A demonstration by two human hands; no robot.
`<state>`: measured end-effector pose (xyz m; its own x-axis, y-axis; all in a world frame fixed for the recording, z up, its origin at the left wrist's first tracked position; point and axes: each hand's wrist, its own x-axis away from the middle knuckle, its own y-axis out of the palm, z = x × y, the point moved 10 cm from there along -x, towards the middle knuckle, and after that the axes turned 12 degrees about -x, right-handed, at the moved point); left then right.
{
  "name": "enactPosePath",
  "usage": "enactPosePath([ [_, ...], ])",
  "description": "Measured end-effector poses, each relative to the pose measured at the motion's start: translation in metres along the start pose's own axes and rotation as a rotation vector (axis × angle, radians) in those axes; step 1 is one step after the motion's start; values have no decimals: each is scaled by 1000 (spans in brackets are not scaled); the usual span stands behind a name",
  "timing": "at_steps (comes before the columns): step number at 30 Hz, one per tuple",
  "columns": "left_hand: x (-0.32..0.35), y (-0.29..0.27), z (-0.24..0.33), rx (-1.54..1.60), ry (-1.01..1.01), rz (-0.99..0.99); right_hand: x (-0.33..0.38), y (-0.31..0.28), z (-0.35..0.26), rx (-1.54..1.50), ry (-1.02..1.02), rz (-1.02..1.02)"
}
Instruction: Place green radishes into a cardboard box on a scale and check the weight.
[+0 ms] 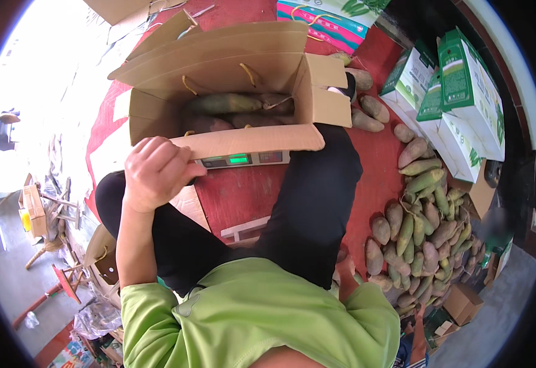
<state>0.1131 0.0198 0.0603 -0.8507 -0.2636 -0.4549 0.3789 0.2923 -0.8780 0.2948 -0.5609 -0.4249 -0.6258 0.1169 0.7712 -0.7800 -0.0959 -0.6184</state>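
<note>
An uncovered cardboard box [219,64] with raised flaps and yellow cord handles stands between my knees. Long root vegetables [225,103], green and pinkish-brown, lie inside it. My left hand [157,172] is closed over the left corner of the near flap [256,141], fingers curled and thumb toward the scale. Under that flap shows the front of a digital scale [240,159] with a lit green display; the box hides the rest. The right sleeve [372,306] is at the lower right, but my right hand does not show.
A large heap of the same root vegetables [427,227] covers the red floor [378,178] to my right. Green and white cartons [470,92] stand behind it. A pink and blue carton [323,27] lies beyond the box. Wooden stools [65,282] are at the left.
</note>
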Motion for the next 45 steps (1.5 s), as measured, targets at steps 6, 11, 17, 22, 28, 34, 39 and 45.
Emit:
enactPosePath([
  [6, 4, 2, 3, -14, 43, -8, -21, -24, -41, -60, -126, 84],
  [11, 3, 7, -2, 69, 22, 19, -63, -117, -106, -819, -681, 101],
  [17, 11, 1, -9, 64, -27, -19, 160, -338, -315, -801, -1213, 279],
  [22, 14, 3, -14, 101, -50, -55, 307, -428, -400, -856, -1486, 280],
  [28, 12, 3, -18, 143, -70, -73, 433, -406, -489, -529, -1832, 178],
  [34, 6, -3, -21, 180, -97, -63, 425, -313, -546, 199, -1743, 222],
  [39, 9, -4, -22, 204, -113, -88, 395, -366, -521, -470, -1672, 26],
  [45, 7, 1, -25, 240, -171, -116, 214, -386, -415, -990, -1376, 166],
])
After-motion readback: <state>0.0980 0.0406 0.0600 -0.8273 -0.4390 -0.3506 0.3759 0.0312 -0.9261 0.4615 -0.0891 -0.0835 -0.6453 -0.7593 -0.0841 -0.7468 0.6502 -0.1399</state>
